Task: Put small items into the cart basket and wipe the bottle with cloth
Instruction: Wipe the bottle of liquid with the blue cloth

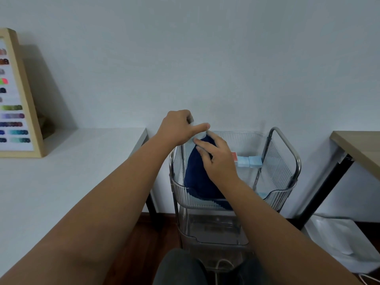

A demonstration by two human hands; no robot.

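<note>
My left hand (178, 127) grips the top of a pale bottle (190, 144) that stands upright in the left part of the cart's top basket (277, 159). A dark blue cloth (197, 177) drapes over the bottle's front. My right hand (218, 159) presses this cloth against the bottle, fingers spread over it. Most of the bottle is hidden by cloth and hands. Small light blue packs (249, 161) and a red item (234, 156) lie in the basket to the right.
The clear-walled metal cart has a lower basket (213, 229). A white table (61, 171) stands left with a framed colour chart (18, 99). A wooden table (359, 149) with black legs stands right. A white sheet (341, 239) lies on the floor.
</note>
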